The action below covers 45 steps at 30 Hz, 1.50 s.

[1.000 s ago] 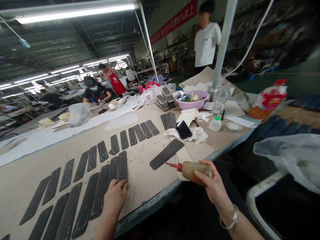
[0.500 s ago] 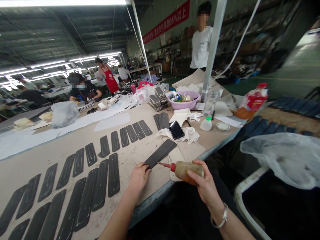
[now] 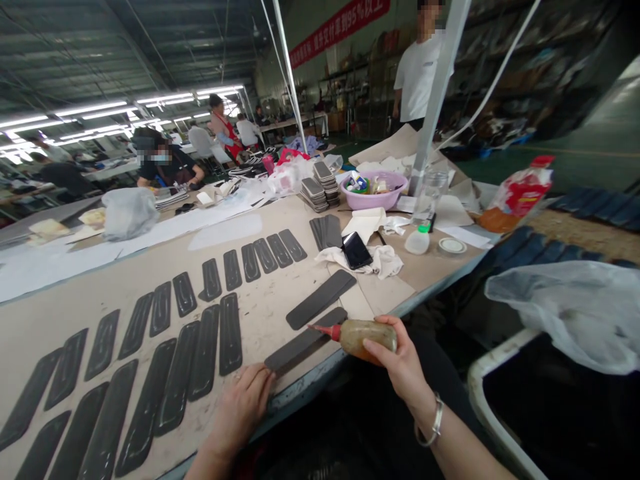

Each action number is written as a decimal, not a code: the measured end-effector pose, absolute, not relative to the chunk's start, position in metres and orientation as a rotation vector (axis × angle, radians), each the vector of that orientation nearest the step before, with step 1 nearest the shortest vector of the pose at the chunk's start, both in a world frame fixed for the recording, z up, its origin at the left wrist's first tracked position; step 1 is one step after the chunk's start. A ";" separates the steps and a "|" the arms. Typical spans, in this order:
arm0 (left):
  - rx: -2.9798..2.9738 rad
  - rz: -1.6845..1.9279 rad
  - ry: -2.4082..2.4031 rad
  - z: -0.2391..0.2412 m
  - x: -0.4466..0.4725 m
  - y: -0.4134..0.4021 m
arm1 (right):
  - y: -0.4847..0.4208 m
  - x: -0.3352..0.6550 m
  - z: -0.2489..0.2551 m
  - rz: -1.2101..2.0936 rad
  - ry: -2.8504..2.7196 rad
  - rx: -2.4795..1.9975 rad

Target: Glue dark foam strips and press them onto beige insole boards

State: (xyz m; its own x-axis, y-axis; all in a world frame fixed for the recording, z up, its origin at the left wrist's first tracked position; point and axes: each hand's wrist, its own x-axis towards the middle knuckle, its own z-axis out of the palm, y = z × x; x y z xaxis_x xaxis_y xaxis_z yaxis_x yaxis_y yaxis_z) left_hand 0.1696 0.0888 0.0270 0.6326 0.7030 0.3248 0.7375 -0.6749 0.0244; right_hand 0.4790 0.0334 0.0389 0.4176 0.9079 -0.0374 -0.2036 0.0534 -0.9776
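My right hand (image 3: 400, 357) is wrapped round a squeeze bottle (image 3: 363, 339) of amber liquid, lying nearly level, its red nozzle pointing left. The nozzle tip is over a dark grey rounded strip (image 3: 300, 343) near the table's front edge. My left hand (image 3: 245, 400) has its fingers closed at the near end of that strip; the fingertips are partly hidden. Just behind lie more dark strips (image 3: 320, 299), overlapping. To the left, rows of similar strips (image 3: 230, 333) lie flat, many with a shiny wet line along the outline.
A phone (image 3: 357, 251) rests on a white cloth beyond the strips. Behind it stand a purple basin (image 3: 375, 199), a glass jar (image 3: 429, 193) and a small green-capped bottle (image 3: 417, 240). A metal post (image 3: 440, 93) rises at the back. Co-workers are further off.
My left hand has moved left and nearer, drawing one strip away from the overlapping ones to the table's front edge. The bottle in my right hand has shifted slightly left.
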 end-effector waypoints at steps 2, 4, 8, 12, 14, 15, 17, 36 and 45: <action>-2.770 -0.494 -1.179 0.018 0.161 0.077 | 0.033 0.468 0.040 0.974 -0.848 -1.260; -2.800 -0.549 -1.183 0.010 0.158 0.071 | 0.032 0.455 0.039 0.939 -0.971 -1.282; -2.834 -0.675 -1.267 0.003 0.160 0.072 | 0.033 0.426 0.034 0.678 -1.300 -1.312; -2.834 -0.710 -1.284 0.003 0.161 0.071 | 0.034 0.400 0.033 0.529 -1.541 -1.242; -2.827 -0.714 -1.281 0.003 0.160 0.070 | 0.034 0.390 0.033 0.529 -1.612 -1.201; -2.829 -0.718 -1.282 0.002 0.160 0.070 | 0.034 0.386 0.033 0.538 -1.643 -1.191; -2.841 -0.726 -1.287 0.001 0.159 0.069 | 0.033 0.380 0.033 0.554 -1.689 -1.194; -2.850 -0.771 -1.303 -0.002 0.158 0.071 | 0.034 0.452 0.024 0.099 -1.558 -1.509; -2.854 -0.861 -1.328 -0.003 0.156 0.071 | 0.043 0.476 0.027 -0.134 -1.487 -1.634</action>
State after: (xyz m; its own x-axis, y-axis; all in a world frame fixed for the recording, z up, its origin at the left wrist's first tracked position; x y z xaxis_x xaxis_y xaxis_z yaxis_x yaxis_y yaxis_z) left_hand 0.1557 0.0713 -0.0032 0.5312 0.7413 0.4102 0.6770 -0.6625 0.3205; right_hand 0.4761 0.0431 0.0274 0.2723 0.7447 0.6093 0.8416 0.1226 -0.5260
